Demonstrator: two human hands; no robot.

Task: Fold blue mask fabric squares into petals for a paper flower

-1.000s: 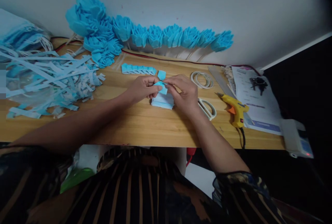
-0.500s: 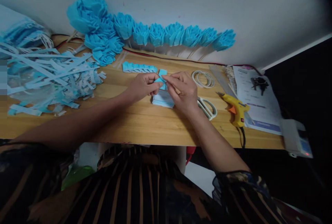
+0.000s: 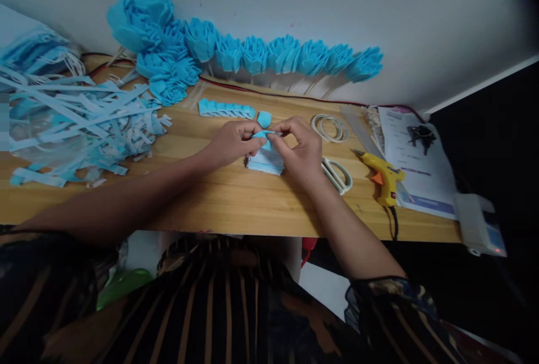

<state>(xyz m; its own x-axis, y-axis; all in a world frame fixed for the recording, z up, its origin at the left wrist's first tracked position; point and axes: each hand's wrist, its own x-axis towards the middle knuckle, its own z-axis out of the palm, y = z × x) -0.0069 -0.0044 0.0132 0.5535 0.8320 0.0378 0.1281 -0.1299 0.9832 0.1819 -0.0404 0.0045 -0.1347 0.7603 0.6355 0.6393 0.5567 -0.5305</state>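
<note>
Between the fingertips of both hands is a small blue fabric piece (image 3: 264, 138), partly covered by the fingers. My left hand (image 3: 236, 142) pinches its left side; my right hand (image 3: 298, 148) pinches its right side with thumb and forefinger. Just below lies a stack of pale blue and white fabric pieces (image 3: 265, 162) on the table. Beyond the fingers rests one folded blue petal (image 3: 264, 119). To its left runs an overlapping row of folded blue petals (image 3: 226, 109).
Blue fabric flowers (image 3: 255, 55) on sticks line the wall. Cut strips (image 3: 96, 122) are heaped at left. On the right are scissors (image 3: 337, 176), a tape roll (image 3: 329, 128), a yellow glue gun (image 3: 381, 177), a ruler (image 3: 361, 128), and keys (image 3: 421, 135) on a paper sheet (image 3: 415, 170).
The fingertips have moved slightly toward me, and the piece between them now looks folded flatter across. The single petal beyond the hands shows apart from the held piece.
</note>
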